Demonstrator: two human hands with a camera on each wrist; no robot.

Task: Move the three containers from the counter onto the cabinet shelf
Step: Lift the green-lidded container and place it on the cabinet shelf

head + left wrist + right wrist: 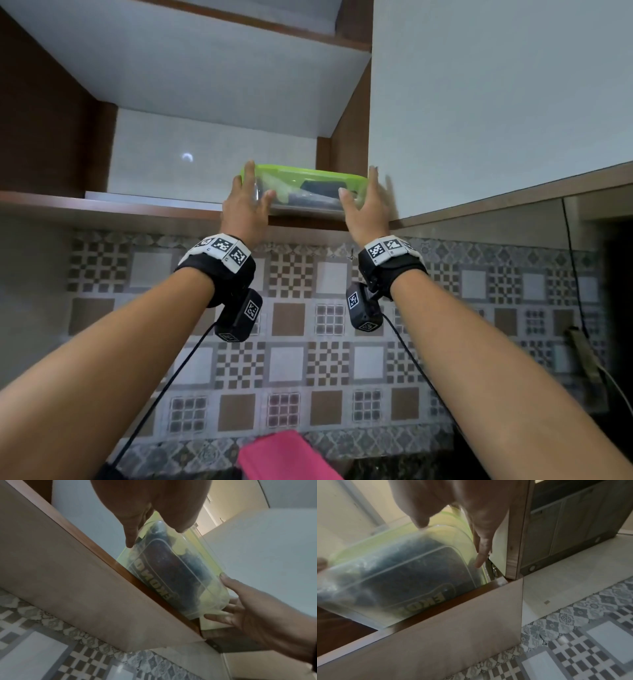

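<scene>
From the head camera, a clear rectangular plastic container with rounded corners and a lime-green lid [310,192] sits at the front right of the brown wood-edged cabinet shelf [113,207], close to the cabinet's right wall. Dark contents show through its glossy wall. The left hand [245,209] lies against its left end and the right hand [366,209] against its right end, fingers straight and spread, thumbs on the front face. The cabinet interior is pale and matte; a smooth white cabinet door [496,102] stands open to the right. Below runs a patterned brown-and-grey tiled backsplash [308,325], and a bright pink flat object [284,455] shows at the bottom edge.

From the left wrist camera, the container's translucent base [173,577] overhangs the shelf's front lip [96,588], with gold lettering visible on the dark contents. The left fingers [130,536] point along its near end; the right hand [257,608] cups the far end with spread fingers.

From the right wrist camera, the container [402,577] is blurred; the right fingers [481,553] lie straight between its end and the cabinet side by a metal hinge [493,569].
</scene>
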